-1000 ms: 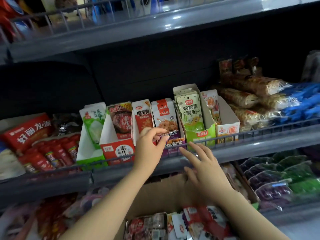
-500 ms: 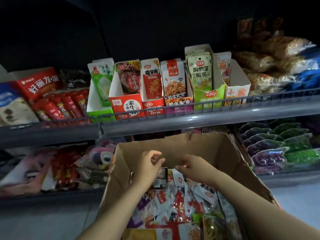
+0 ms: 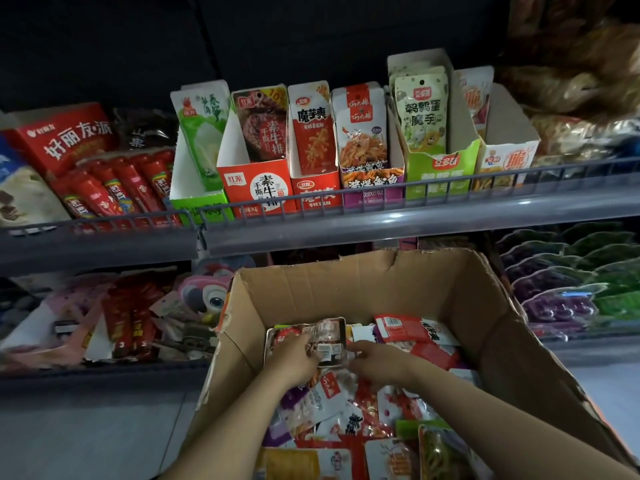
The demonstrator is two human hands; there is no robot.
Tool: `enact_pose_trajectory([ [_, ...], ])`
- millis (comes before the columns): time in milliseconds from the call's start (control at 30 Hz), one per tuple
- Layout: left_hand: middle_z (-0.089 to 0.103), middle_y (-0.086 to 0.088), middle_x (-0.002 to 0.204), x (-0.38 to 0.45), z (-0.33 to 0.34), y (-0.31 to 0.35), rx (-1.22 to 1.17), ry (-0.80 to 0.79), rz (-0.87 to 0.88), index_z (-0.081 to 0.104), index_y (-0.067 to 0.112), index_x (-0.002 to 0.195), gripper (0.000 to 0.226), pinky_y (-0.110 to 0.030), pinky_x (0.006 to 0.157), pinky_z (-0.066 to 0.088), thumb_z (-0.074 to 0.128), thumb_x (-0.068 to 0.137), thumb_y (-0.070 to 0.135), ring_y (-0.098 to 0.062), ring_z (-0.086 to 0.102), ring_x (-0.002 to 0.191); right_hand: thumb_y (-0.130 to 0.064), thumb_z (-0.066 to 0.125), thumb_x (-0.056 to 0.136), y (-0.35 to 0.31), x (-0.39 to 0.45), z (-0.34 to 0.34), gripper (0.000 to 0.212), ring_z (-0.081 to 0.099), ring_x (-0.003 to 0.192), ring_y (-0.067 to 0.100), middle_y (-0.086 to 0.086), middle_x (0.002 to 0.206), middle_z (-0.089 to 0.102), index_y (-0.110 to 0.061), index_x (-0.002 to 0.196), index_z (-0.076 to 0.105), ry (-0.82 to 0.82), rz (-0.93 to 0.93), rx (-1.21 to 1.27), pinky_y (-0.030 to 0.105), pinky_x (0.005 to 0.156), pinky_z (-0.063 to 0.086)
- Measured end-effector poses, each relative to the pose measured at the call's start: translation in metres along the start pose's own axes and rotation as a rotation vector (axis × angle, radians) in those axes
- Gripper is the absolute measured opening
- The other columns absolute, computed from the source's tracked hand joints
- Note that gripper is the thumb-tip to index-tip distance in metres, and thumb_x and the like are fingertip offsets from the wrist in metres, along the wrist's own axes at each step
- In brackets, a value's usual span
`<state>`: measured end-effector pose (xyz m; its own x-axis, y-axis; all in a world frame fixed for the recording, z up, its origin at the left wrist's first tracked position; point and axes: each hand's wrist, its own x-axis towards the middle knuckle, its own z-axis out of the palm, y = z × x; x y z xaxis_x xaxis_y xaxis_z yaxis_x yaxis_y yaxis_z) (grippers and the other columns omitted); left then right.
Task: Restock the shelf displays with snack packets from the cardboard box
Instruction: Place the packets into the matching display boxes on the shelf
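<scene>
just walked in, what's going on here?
A person is restocking snack shelves. Both hands are down in the cardboard box of mixed snack packets: the left hand and right hand are on a silvery packet at the far end. The display boxes on the shelf above already hold upright packets. Nothing is lifted out yet.

Both forearms are running off the bottom edge. The cardboard box (image 3: 377, 285) is losing its near wall there too. Goods on the lower shelf's left end (image 3: 104, 320) are blurring into pink and red shapes. Packets at the upper shelf's right end (image 3: 581, 98) are smearing past the frame's right edge.
</scene>
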<state>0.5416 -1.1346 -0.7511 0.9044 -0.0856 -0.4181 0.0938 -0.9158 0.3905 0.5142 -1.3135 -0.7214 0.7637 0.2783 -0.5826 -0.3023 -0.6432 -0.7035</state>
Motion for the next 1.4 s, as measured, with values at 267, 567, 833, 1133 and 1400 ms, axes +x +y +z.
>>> enact_pose_trajectory([
  [267, 0.052, 0.008, 0.136, -0.006, -0.007, 0.007, -0.16, 0.001, 0.041, 0.061, 0.033, 0.121, 0.032, -0.022, 0.092, 0.04, 0.056, 0.091, 0.043, -0.013, 0.051, 0.119, -0.011, 0.064, 0.088, 0.005, 0.015, -0.007, 0.035, 0.063, 0.066, 0.018, 0.017, 0.1, 0.064, -0.006, 0.121, 0.051, 0.276, 0.132, 0.447, 0.022, 0.051, 0.052],
  [567, 0.055, 0.015, 0.124, -0.031, -0.019, 0.033, -0.472, 0.005, 0.128, 0.062, 0.027, 0.123, 0.034, -0.019, 0.089, 0.03, 0.054, 0.093, 0.041, -0.004, 0.047, 0.111, 0.0, 0.047, 0.095, -0.002, -0.007, -0.03, 0.017, 0.061, 0.046, 0.01, 0.006, 0.074, 0.065, -0.011, 0.093, 0.059, 0.302, 0.116, 0.608, 0.021, 0.041, 0.05],
  [833, 0.062, 0.008, 0.112, -0.052, -0.047, 0.052, -0.7, 0.368, 0.17, 0.064, 0.035, 0.098, 0.01, -0.035, 0.094, 0.049, 0.061, 0.09, 0.031, -0.008, 0.058, 0.102, -0.003, 0.043, 0.097, -0.021, -0.042, -0.069, 0.022, 0.062, 0.068, 0.018, 0.009, 0.083, 0.067, -0.01, 0.109, 0.061, 0.315, -0.087, 0.761, 0.028, 0.057, 0.05],
  [1133, 0.071, 0.008, 0.104, -0.089, -0.08, 0.064, -1.121, 0.304, 0.203, 0.07, 0.032, 0.102, 0.019, -0.036, 0.089, 0.052, 0.06, 0.091, 0.02, -0.013, 0.066, 0.098, -0.003, 0.044, 0.096, -0.037, -0.075, -0.084, 0.027, 0.062, 0.076, 0.018, 0.008, 0.087, 0.068, -0.013, 0.112, 0.063, 0.287, -0.188, 0.997, 0.024, 0.055, 0.053],
  [1400, 0.068, -0.005, 0.11, -0.1, -0.102, 0.072, -1.478, 0.186, 0.234, 0.063, 0.018, 0.115, 0.027, -0.032, 0.078, 0.053, 0.058, 0.089, 0.009, -0.018, 0.065, 0.099, -0.014, 0.068, 0.084, -0.054, -0.098, -0.076, 0.038, 0.057, 0.108, 0.013, 0.004, 0.129, 0.056, -0.029, 0.119, 0.06, 0.512, -0.416, 0.603, 0.022, 0.084, 0.048],
])
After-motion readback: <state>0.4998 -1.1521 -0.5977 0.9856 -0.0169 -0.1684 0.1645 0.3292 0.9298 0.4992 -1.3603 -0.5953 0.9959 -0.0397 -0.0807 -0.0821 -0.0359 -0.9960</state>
